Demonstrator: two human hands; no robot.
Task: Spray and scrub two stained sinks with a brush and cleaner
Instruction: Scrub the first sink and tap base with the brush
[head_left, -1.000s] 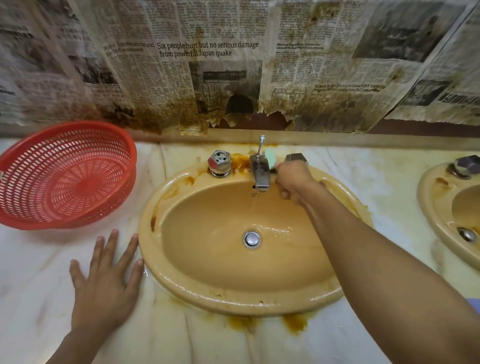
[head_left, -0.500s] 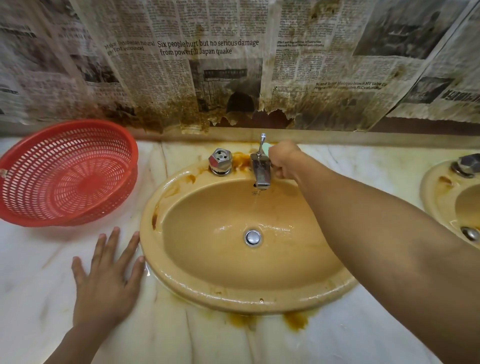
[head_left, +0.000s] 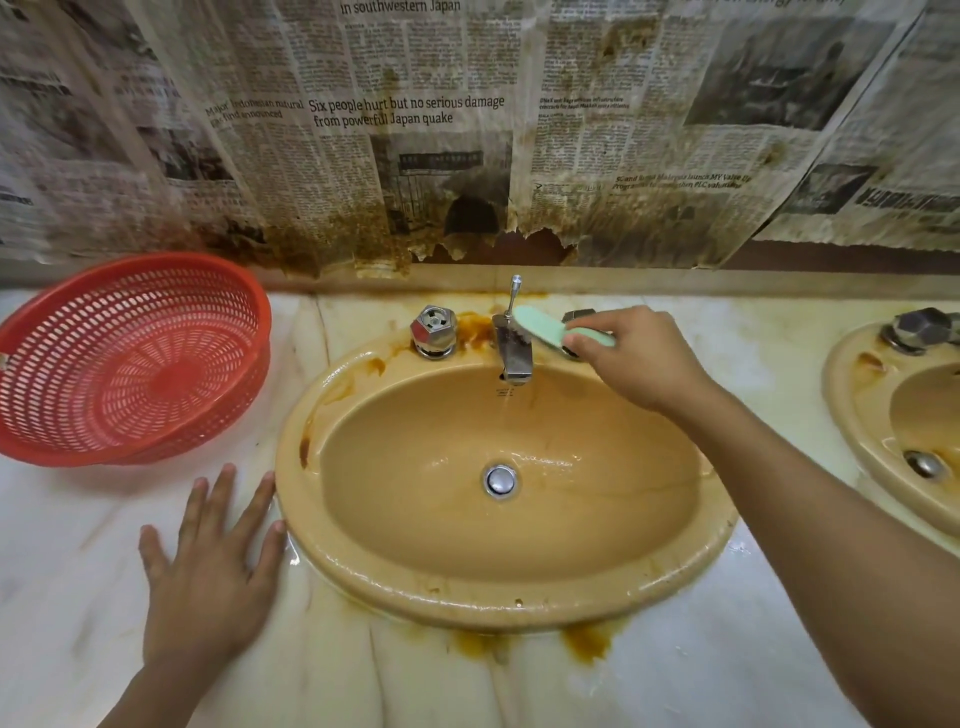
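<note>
Our right hand (head_left: 636, 358) was closed around the handle of the green brush (head_left: 550, 330), and the head of the brush lay against the top of the chrome faucet (head_left: 514, 353) at the back of the near sink (head_left: 363, 587). Our left hand (head_left: 208, 577) lay flat on the bench (head_left: 78, 597) with the fingers spread, holding nothing; the outer fingers were just beside the sink rim.

We judged the work on this sink to be well advanced but not finished. The bowl looked wet and mostly even in colour, and a thin stream of water fell from the faucet toward the drain (head_left: 500, 479). Brown stains remained on the back ledge between the faucet and the left tap (head_left: 434, 332), on the left side of the rim, and on the bench under the front edge. The second sink (head_left: 857, 415), at the right edge, showed a brown mark near its own tap and seemed not yet cleaned. We saw no cleaner bottle in the view.

The sinks were oval, glossy and yellow-beige, like glazed ceramic. The bench looked like pale veined marble. A red plastic basket (head_left: 130, 364), round and full of small holes, stood to the left. Stained, torn newspaper (head_left: 405, 156) covered the wall behind.
</note>
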